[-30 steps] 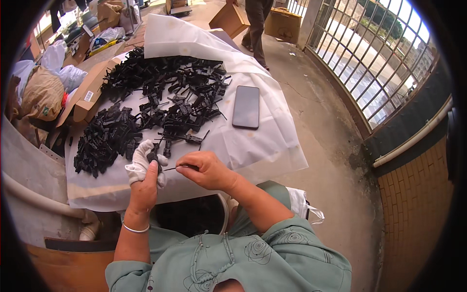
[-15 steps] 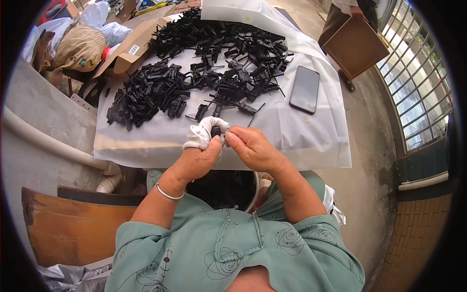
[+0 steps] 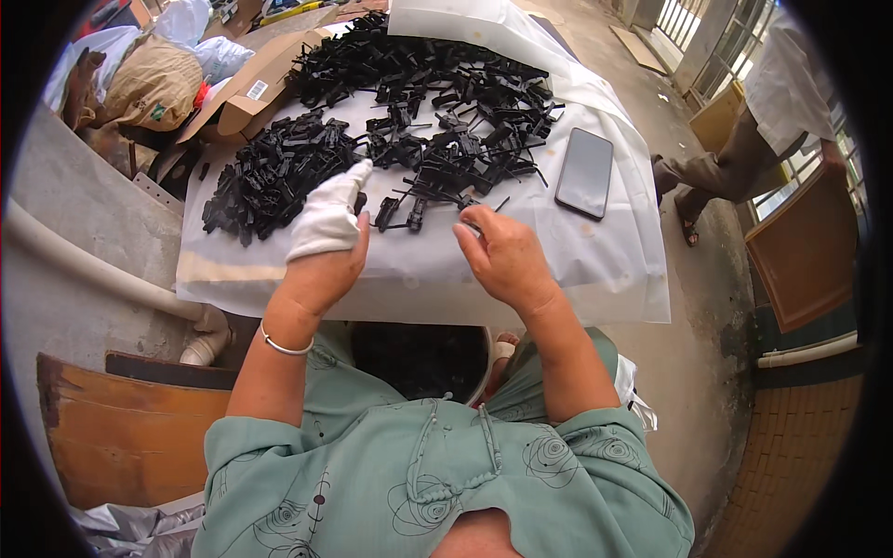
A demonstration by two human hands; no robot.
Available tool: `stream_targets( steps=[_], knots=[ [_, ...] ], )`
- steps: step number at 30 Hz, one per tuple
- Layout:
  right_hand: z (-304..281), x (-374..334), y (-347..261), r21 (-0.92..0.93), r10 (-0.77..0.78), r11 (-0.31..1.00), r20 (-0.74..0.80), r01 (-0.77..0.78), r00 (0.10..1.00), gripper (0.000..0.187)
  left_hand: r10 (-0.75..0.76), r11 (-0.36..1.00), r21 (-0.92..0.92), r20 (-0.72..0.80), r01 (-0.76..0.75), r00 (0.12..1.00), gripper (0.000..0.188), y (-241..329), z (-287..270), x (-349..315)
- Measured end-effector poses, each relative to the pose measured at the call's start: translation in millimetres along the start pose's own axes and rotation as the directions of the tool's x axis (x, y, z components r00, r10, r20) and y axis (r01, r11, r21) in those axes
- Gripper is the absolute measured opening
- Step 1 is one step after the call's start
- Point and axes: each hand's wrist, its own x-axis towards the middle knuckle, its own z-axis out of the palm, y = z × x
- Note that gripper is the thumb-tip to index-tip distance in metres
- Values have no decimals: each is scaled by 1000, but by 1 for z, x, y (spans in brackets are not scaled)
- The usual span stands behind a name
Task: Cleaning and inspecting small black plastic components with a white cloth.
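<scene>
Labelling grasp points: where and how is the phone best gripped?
I'd grip the phone by both long edges, toward its near end, coming from above and the near-right. It lies flat on the white sheet, long edges running roughly near to far; bare sheet shows on its near and right sides, while black parts crowd its left.

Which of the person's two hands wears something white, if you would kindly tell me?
The left hand, partly covered by a white glove; the right hand is bare.
</scene>
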Motion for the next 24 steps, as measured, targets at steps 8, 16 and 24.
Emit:
stream_targets(
  steps=[8,16,24],
  knots=[
    [-3,4,22,-362,170,924,93,-126,981,22,-139,917,-367,76,157,987,43,5,24,-19],
    [10,-11,-8,377,-7,923,216,-77,976,14,-272,179,-882,380,435,884,26,41,55,-32],
    [7,-13,-28,335,-198,925,24,179,980,17,-307,128,-858,442,497,843,26,43,47,-33]
  ],
)
